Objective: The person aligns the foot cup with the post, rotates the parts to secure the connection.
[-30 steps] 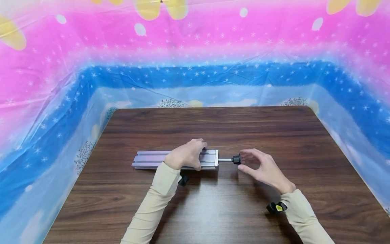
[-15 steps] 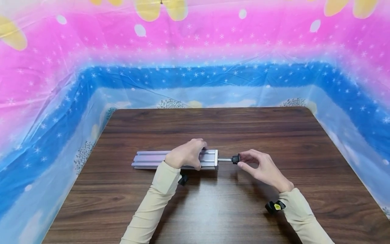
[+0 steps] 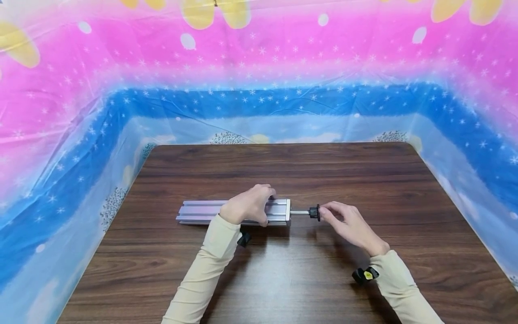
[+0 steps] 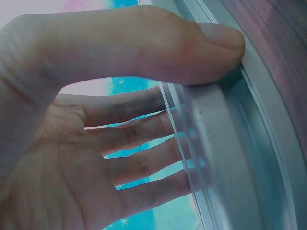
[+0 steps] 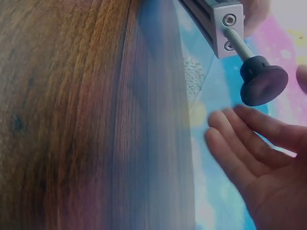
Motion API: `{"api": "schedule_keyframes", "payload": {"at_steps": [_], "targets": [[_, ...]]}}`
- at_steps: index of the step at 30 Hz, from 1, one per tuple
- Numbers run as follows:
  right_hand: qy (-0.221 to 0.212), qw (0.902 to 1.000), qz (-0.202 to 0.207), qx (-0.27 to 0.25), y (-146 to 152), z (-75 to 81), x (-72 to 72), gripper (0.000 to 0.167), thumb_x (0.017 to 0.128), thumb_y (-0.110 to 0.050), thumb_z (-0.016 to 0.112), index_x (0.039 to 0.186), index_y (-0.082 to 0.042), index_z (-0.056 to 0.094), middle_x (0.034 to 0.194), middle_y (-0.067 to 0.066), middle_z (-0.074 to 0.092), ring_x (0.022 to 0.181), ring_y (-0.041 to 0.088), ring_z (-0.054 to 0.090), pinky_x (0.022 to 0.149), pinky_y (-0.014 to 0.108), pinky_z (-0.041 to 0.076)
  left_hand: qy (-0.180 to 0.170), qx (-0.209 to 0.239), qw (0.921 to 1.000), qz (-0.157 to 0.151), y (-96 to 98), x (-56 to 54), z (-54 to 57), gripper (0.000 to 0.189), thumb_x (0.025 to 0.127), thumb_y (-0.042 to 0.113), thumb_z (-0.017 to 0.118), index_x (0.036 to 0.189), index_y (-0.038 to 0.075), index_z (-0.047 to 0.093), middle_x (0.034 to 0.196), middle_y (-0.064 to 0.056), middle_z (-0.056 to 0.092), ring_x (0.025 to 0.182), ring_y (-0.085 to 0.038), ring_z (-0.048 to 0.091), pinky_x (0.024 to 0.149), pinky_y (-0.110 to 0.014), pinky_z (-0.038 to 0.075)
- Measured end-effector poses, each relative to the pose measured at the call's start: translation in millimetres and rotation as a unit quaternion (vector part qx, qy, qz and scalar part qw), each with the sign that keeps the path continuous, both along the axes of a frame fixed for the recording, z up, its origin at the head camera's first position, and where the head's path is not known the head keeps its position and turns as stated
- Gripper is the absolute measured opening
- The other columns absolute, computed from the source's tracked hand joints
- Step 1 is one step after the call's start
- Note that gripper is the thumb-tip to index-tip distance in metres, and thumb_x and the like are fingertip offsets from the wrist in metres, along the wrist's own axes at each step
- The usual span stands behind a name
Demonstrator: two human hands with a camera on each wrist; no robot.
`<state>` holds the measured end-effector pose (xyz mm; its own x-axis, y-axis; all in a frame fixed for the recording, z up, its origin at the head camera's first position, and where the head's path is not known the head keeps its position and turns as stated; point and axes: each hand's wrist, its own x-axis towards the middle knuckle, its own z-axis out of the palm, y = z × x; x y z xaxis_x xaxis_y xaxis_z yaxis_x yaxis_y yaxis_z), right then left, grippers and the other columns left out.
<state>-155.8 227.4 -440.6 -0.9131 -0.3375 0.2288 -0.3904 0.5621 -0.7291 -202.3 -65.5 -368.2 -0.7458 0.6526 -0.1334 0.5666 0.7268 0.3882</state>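
Note:
A silver aluminium profile (image 3: 202,211) lies across the table, its slots running left to right. My left hand (image 3: 247,204) grips it near its right end, thumb (image 4: 211,52) on the near side and fingers on the far side. From the end plate (image 5: 221,45) a threaded levelling foot (image 3: 314,212) sticks out, with a black round base (image 5: 264,86). My right hand (image 3: 352,222) is just right of this base, fingers bent loosely. In the right wrist view the thumb stands apart from the base; whether the index fingertip touches it I cannot tell.
The brown wood-grain table (image 3: 283,166) has rounded far corners. A pink and blue printed cloth (image 3: 267,101) hangs behind it and along both sides. A black device (image 3: 365,274) with a yellow mark is strapped at my right wrist.
My right thumb and fingers, spread wider a second ago, closed around the levelling foot's base, then moved slightly off it to the right. The left hand and profile stay in place.

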Motion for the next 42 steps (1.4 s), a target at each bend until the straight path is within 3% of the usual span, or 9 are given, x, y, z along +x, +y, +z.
{"api": "schedule_keyframes", "payload": {"at_steps": [6,13,22,27,31,35,42], "targets": [[0.071,0.9959,0.035,-0.043,0.8,1.8,1.6,0.050,0.086,-0.016,0.081,0.133,-0.012,0.064,0.125,0.004,0.067,0.111,0.024,0.069,0.095,0.039,0.056,-0.004,0.002,0.9999,0.009,-0.8,-0.9,1.2,0.057,0.063,0.000,0.084,0.116,-0.003,0.064,0.097,-0.007,0.058,0.087,-0.019,0.051,0.074,-0.030,0.047],[0.092,0.9929,0.050,-0.056,0.1,2.7,0.7,0.047,0.085,-0.005,0.080,0.128,-0.013,0.065,0.122,0.006,0.068,0.107,0.028,0.070,0.093,0.038,0.057,-0.007,0.006,0.9999,0.007,-0.3,-0.9,0.7,0.057,0.062,-0.001,0.084,0.115,-0.003,0.064,0.097,-0.008,0.058,0.086,-0.019,0.051,0.074,-0.030,0.047],[0.050,0.9983,0.024,-0.019,0.2,3.8,-0.1,0.028,0.095,-0.016,0.070,0.122,-0.008,0.070,0.112,0.004,0.072,0.097,0.013,0.071,0.086,0.035,0.059,0.001,0.008,1.0000,0.002,-0.8,-1.1,0.7,0.057,0.062,0.000,0.084,0.115,-0.004,0.065,0.097,-0.008,0.058,0.086,-0.019,0.051,0.073,-0.030,0.047],[-0.009,0.9997,0.014,-0.019,0.2,4.2,-0.4,0.028,0.101,-0.026,0.062,0.121,-0.007,0.070,0.109,0.006,0.074,0.096,0.017,0.073,0.081,0.027,0.058,0.003,0.011,0.9999,0.003,-1.2,-0.3,0.5,0.056,0.062,-0.001,0.084,0.115,-0.003,0.065,0.097,-0.008,0.058,0.086,-0.019,0.051,0.074,-0.030,0.047],[-0.016,0.9998,0.006,-0.005,0.6,4.2,-1.5,0.030,0.102,-0.030,0.060,0.120,-0.008,0.070,0.104,0.003,0.075,0.093,0.021,0.073,0.077,0.026,0.057,0.006,0.004,1.0000,0.002,-1.6,-0.3,0.6,0.056,0.063,0.001,0.084,0.116,-0.002,0.064,0.097,-0.007,0.059,0.086,-0.018,0.051,0.075,-0.030,0.048],[0.017,0.9998,0.006,-0.012,0.3,4.7,-0.7,0.029,0.098,-0.027,0.066,0.121,-0.010,0.070,0.109,0.002,0.074,0.098,0.019,0.072,0.083,0.029,0.058,-0.001,0.007,1.0000,0.006,-1.5,-0.2,1.8,0.058,0.063,0.000,0.084,0.118,-0.003,0.064,0.098,-0.007,0.059,0.086,-0.018,0.052,0.074,-0.030,0.049],[0.085,0.9934,0.040,-0.065,0.0,3.2,0.5,0.054,0.084,-0.011,0.082,0.134,-0.012,0.063,0.125,0.007,0.069,0.110,0.032,0.069,0.096,0.034,0.055,-0.003,0.004,0.9999,0.010,-1.5,-0.3,2.6,0.063,0.063,0.000,0.085,0.122,-0.004,0.064,0.101,-0.007,0.060,0.087,-0.018,0.053,0.076,-0.030,0.050]]}}
